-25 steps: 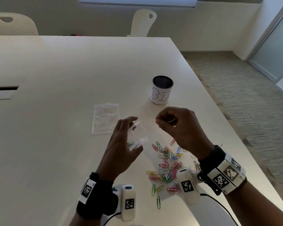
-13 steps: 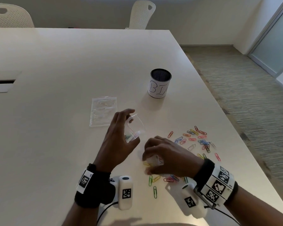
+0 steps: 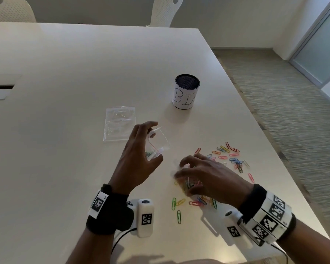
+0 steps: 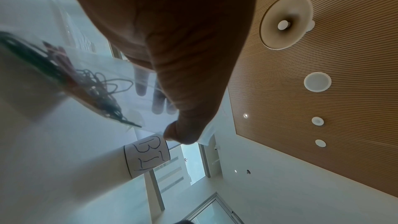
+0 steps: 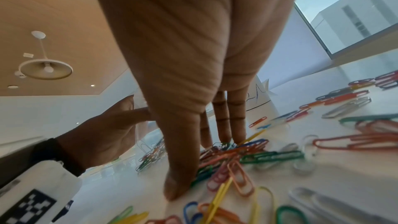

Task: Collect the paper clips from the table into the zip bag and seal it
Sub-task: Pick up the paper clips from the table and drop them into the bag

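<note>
My left hand (image 3: 153,144) holds a small clear zip bag (image 3: 163,142) above the table, mouth up, pinched between thumb and fingers. A few paper clips (image 4: 101,94) lie in the bag's bottom. My right hand (image 3: 187,179) is down on the table, with thumb and fingers closing round a bunch of coloured paper clips (image 5: 232,152). More clips (image 3: 230,155) lie scattered to its right, and some others (image 3: 179,203) lie near my wrist.
A pile of spare clear bags (image 3: 119,123) lies flat to the left of the held bag. A mesh cup (image 3: 186,92) with a white label stands behind the clips. The table's right edge (image 3: 274,168) runs close beside the scattered clips.
My right hand came down from beside the bag's mouth onto the clip pile and now gathers clips. The left hand has kept the bag in much the same place.
</note>
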Demonstrator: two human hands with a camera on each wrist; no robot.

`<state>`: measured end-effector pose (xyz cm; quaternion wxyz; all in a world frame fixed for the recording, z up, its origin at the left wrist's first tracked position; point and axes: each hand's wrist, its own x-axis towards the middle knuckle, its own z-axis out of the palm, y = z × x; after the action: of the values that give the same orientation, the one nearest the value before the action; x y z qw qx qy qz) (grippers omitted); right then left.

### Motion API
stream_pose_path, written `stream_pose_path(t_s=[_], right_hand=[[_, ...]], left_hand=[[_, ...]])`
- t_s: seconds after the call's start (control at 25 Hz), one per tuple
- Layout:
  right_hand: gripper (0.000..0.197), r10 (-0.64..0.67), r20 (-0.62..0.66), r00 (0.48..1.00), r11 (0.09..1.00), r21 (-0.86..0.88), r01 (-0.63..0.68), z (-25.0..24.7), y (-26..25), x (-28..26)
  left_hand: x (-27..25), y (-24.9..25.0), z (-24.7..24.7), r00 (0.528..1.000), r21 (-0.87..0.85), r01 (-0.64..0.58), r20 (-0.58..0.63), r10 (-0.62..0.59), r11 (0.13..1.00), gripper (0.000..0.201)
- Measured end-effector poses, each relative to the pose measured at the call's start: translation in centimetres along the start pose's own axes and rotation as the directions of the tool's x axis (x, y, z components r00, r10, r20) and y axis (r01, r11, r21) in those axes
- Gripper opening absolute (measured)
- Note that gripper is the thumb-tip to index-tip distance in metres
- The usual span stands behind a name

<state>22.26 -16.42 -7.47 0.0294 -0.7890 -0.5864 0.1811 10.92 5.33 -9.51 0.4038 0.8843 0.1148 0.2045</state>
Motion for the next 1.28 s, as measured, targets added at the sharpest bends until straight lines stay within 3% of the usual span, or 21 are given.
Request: stream_pose_path(t_s=[0.12, 0.32, 0.52, 0.72, 0.84, 0.92, 1.0, 1.12, 1.28], right_hand=[[0.034, -0.023, -0.086, 0.996, 0.998, 0.049, 0.028, 0.4, -0.4, 0.2], [0.023, 0.009, -0.124, 0.992, 0.999, 0.045, -0.004, 0.5, -0.7, 0.7], [0.010, 0.132, -0.222, 0.966, 0.955, 0.289, -0.064, -0.4, 0.9, 1.0], [0.014, 0.408, -0.288, 0.866, 0.708, 0.699, -0.100, -2.9, 1.3, 1.2], [0.014, 0.399, -0.307, 0.864, 0.584, 0.811, 0.018, -4.9, -0.1, 1.4], [0.015, 0.378, -0.340, 0.861, 0.557, 0.827, 0.082, -5.8, -1.1, 2.0], [0.014, 0.370, -0.396, 0.840, 0.588, 0.800, 0.118, -6.3, -2.1, 3.2], [0.012, 0.315, -0.505, 0.804, 0.740, 0.661, 0.125, -6.3, -3.4, 5.1], [0.016, 0.209, -0.525, 0.825, 0.858, 0.503, 0.102, -6.0, -4.7, 6.2]], left_hand=[[0.0, 0.0, 0.0, 1.000, -0.002, -0.003, -0.003, 0.003, 1.000, 0.078], [0.0, 0.0, -0.1, 1.000, -0.009, -0.003, -0.003, 0.003, 1.000, 0.078], [0.0, 0.1, -0.2, 1.000, -0.025, 0.009, -0.003, -0.009, 1.000, 0.078], [0.0, 0.1, -0.2, 1.000, -0.023, 0.014, 0.007, -0.014, 1.000, 0.079], [-0.1, 0.2, -0.1, 1.000, -0.020, 0.016, 0.017, -0.015, 1.000, 0.080], [0.0, 0.2, -0.1, 1.000, -0.025, 0.010, 0.020, -0.009, 1.000, 0.080], [0.0, 0.2, -0.1, 1.000, -0.030, 0.005, 0.025, -0.004, 1.000, 0.081], [0.0, 0.3, -0.1, 1.000, -0.026, 0.007, 0.029, -0.006, 1.000, 0.080], [0.1, 0.4, 0.0, 1.000, -0.064, 0.017, 0.026, -0.015, 0.998, 0.076]])
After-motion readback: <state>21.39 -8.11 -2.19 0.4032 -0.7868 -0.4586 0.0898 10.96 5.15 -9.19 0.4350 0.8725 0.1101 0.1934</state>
